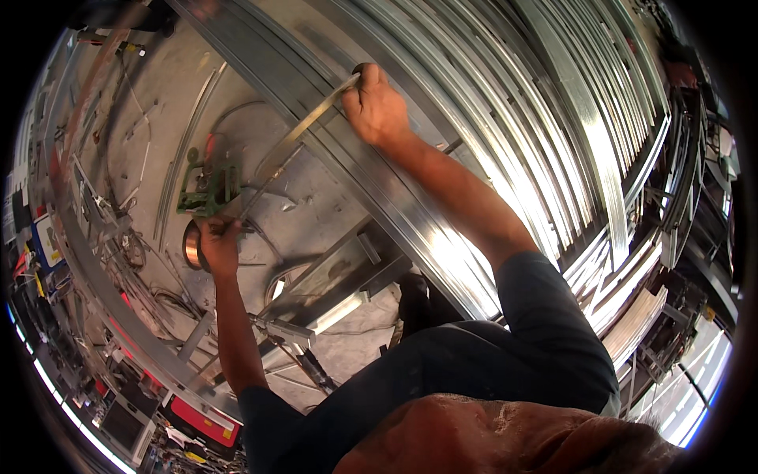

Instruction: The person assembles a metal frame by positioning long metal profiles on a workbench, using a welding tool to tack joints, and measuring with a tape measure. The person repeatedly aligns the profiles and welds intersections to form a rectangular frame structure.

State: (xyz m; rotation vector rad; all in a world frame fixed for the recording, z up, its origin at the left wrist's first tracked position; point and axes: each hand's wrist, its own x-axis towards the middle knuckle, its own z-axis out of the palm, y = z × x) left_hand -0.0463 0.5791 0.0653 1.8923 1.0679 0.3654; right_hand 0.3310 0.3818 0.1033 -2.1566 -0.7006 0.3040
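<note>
A tape measure's narrow yellowish blade (322, 108) stretches slantwise between my two hands, over the long metal profiles. My right hand (377, 108), closed, grips its upper end, where a dark part shows by the fingers. Lower down at the left, my left hand (219, 241) is closed at the blade's other end; the exact grip is partly hidden. Just beside those left fingers is a copper-coloured wire spool (192, 245). A green metal frame-like object (209, 188) lies right beyond the left hand.
Long grey metal profiles (260, 67) run diagonally beneath my right arm. Many shiny metal strips (505, 118) are stacked to the right. Cables and scraps lie on the concrete floor (170, 95). A red case (201, 423) stands at the lower left.
</note>
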